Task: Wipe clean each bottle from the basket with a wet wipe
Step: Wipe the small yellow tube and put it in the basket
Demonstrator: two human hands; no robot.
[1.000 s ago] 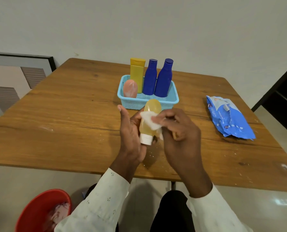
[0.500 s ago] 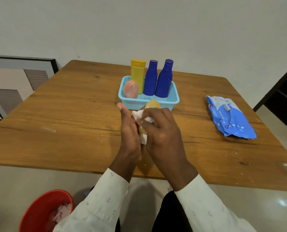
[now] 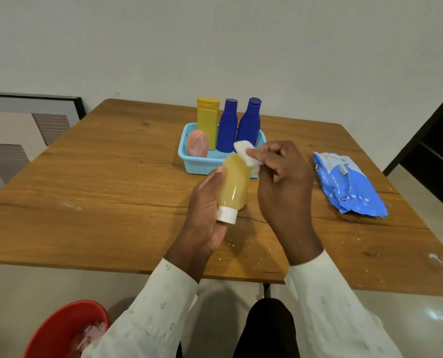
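Left hand [image 3: 205, 202] grips amber bottle [image 3: 234, 184], cap toward wearer; right hand [image 3: 285, 182] pinches wipe [image 3: 246, 153].

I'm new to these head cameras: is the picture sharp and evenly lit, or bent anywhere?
Head view: soft, even light, faint shadows under the hands; a glare patch on the floor; table edges bow from the wide lens; the wet wipe pack print is too blurry to read.

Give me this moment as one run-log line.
left hand: holds amber bottle, cap toward person | right hand: wet wipe on bottle base | basket: four bottles inside
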